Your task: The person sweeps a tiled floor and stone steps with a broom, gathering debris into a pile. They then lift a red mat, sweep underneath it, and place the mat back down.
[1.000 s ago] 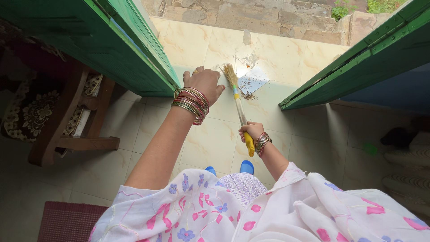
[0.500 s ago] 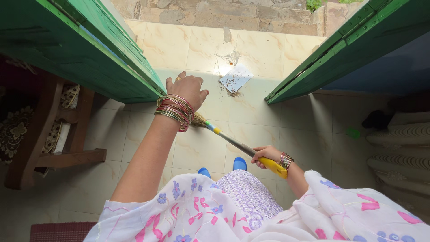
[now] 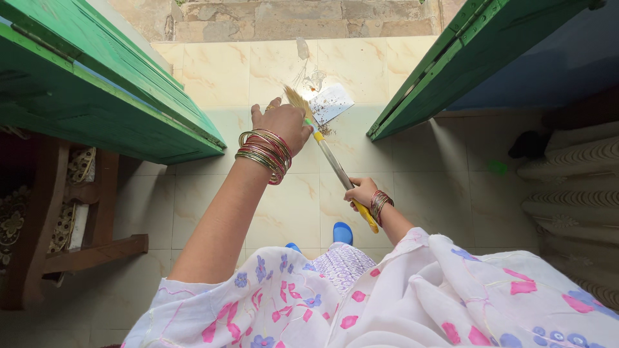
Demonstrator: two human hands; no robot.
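Glossy cream floor tiles (image 3: 290,212) run out between two open green wooden doors (image 3: 103,96) to a stone step. The right hand (image 3: 361,192) has its fingers wrapped tight on the yellow grip of a short straw hand broom (image 3: 335,164), and the left hand (image 3: 282,122), holding nothing, hovers loosely curled over its shaft. Sweeping looks under way: its bristles (image 3: 296,98) sit just beside the dirt-strewn white paper sheet (image 3: 331,103), so the next stroke calls for a light flick onto that sheet.

green doors (image 3: 97,96), wooden chair (image 3: 45,232), stone wall (image 3: 309,16)
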